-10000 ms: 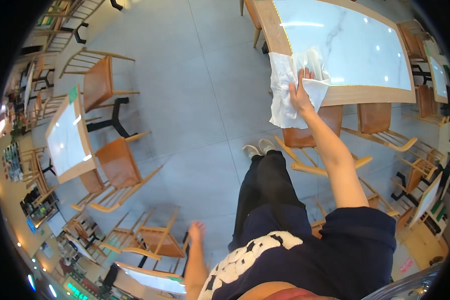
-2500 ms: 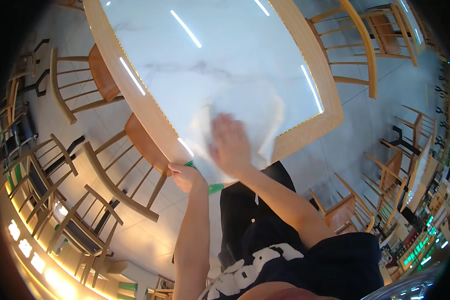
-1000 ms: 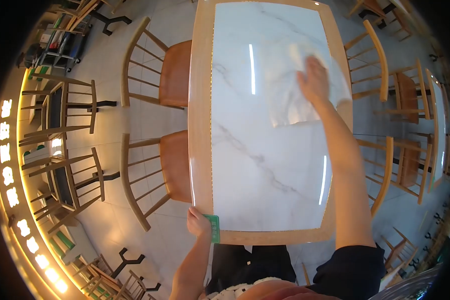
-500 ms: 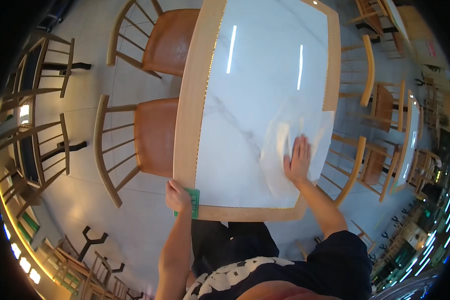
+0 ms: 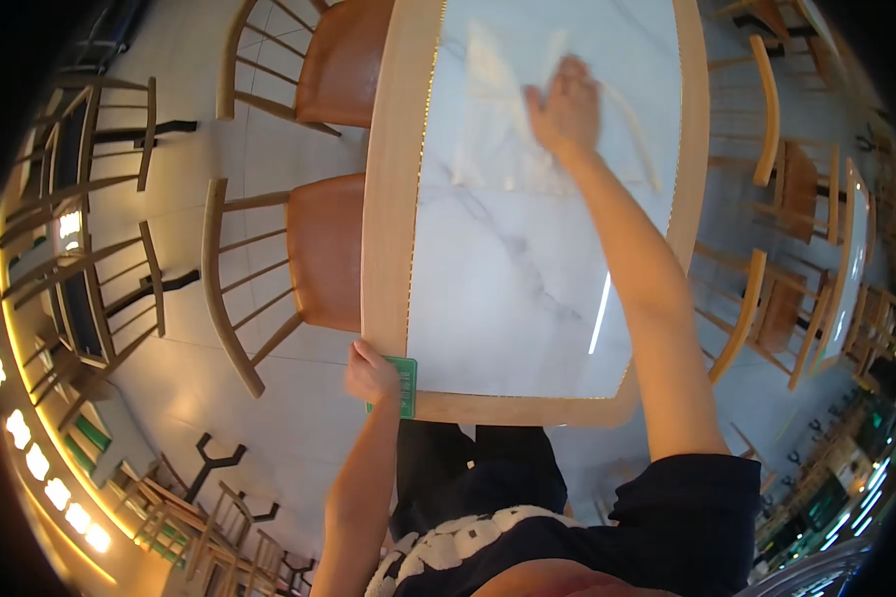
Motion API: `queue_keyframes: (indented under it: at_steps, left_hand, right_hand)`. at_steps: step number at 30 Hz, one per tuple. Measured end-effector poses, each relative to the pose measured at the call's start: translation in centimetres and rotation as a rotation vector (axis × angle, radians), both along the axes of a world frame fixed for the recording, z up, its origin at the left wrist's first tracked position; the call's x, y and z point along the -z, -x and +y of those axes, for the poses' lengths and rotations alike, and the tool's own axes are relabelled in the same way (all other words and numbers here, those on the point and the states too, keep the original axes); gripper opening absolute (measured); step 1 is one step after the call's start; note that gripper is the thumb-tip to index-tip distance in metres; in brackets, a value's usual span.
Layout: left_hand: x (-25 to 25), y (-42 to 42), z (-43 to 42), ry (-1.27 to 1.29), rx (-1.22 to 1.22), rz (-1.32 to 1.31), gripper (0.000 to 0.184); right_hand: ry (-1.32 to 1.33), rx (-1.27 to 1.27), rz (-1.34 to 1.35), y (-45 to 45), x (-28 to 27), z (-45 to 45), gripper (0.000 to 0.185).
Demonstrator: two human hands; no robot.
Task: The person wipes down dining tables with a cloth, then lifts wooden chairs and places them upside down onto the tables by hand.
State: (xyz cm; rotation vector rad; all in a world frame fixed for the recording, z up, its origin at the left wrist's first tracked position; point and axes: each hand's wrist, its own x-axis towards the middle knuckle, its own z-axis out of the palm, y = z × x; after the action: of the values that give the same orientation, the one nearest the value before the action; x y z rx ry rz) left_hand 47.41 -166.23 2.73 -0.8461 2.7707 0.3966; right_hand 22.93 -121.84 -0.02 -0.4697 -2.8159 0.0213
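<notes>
A table [image 5: 513, 328] with a marbled white top and a wooden border stretches away in front of me. My right hand [image 5: 565, 104] lies flat, slightly blurred, on a thin whitish cloth [image 5: 490, 109] spread over the far part of the tabletop. The cloth is pale and see-through, so its outline is hard to follow. At the near left corner my left hand [image 5: 371, 372] is closed on the table edge, fingers curled. Beside it, a green square sign [image 5: 405, 383] sits on the wooden corner, partly covered by my left wrist.
Two chairs with brown seats, a nearer one [image 5: 326, 254] and a farther one [image 5: 340, 65], stand along the left side. More wooden chairs [image 5: 752, 318] line the right side. Another table [image 5: 838, 264] stands farther right.
My right hand has moved away from me with the cloth, from the near right of the tabletop to its far part. My left hand stays at the corner. The view has shifted slightly.
</notes>
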Motion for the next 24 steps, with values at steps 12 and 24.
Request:
queue_keyframes:
  at_steps: [12, 24]
  left_hand:
    - [-2.3, 0.6, 0.8, -0.079, 0.004, -0.091, 0.062]
    - [0.6, -2.3, -6.5, -0.577, 0.61, 0.261, 0.051]
  right_hand:
    - [0.213, -0.007, -0.246, -24.3, -4.3, -13.6, 0.07]
    - [0.393, 0.659, -0.093, -34.9, -4.5, -37.1, 0.07]
